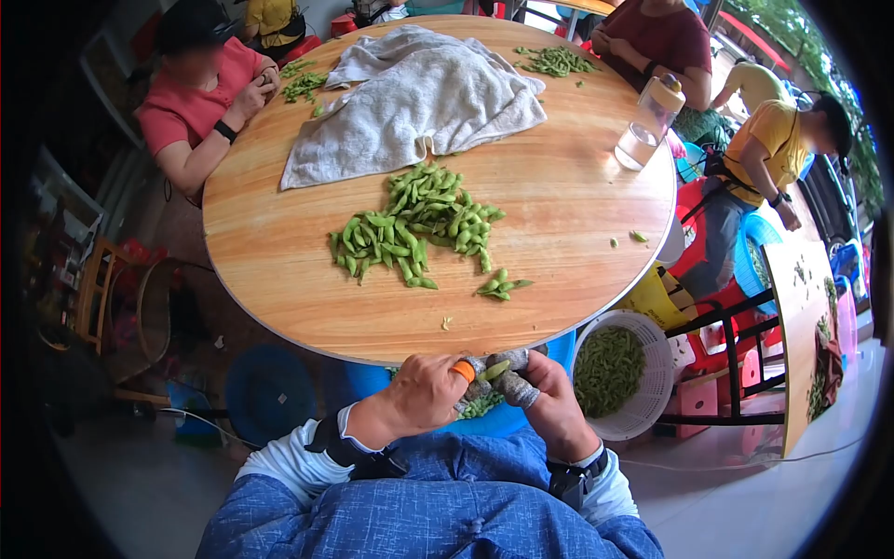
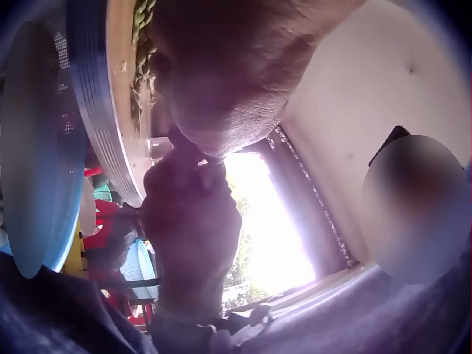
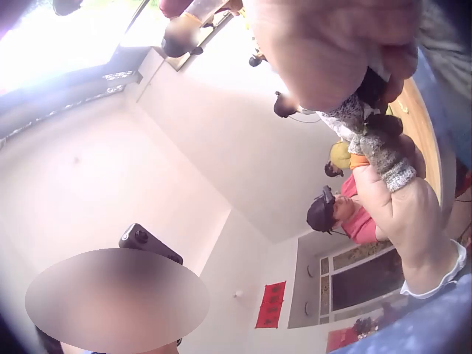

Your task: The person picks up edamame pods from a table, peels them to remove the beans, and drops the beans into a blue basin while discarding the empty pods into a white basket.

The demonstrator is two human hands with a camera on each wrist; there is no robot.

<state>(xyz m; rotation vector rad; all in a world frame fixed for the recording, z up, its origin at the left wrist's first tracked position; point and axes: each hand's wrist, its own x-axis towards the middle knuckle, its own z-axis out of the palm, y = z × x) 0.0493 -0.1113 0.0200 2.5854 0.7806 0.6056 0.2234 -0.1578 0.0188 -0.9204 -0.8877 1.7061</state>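
Observation:
In the head view, a green pod point(image 1: 494, 371) is pinched between both hands just past the table's near edge. My left hand point(image 1: 419, 401) grips its left side, with grey finger covers and an orange band on the fingers. My right hand point(image 1: 559, 410), also with grey finger covers, holds the other side. Beneath them is a blue basin point(image 1: 507, 424) with green contents. A pile of green pods point(image 1: 410, 224) lies on the round wooden table point(image 1: 307, 298), and a few pods point(image 1: 503, 285) sit apart, nearer me. The left wrist view is dark.
A white basket point(image 1: 652, 373) of pods stands right of the basin. On the table are a grey cloth point(image 1: 419, 112), a bottle point(image 1: 650, 123) at the right and smaller pod piles point(image 1: 557, 61) at the far side. People sit around; a tilted board point(image 1: 803, 345) stands at the right.

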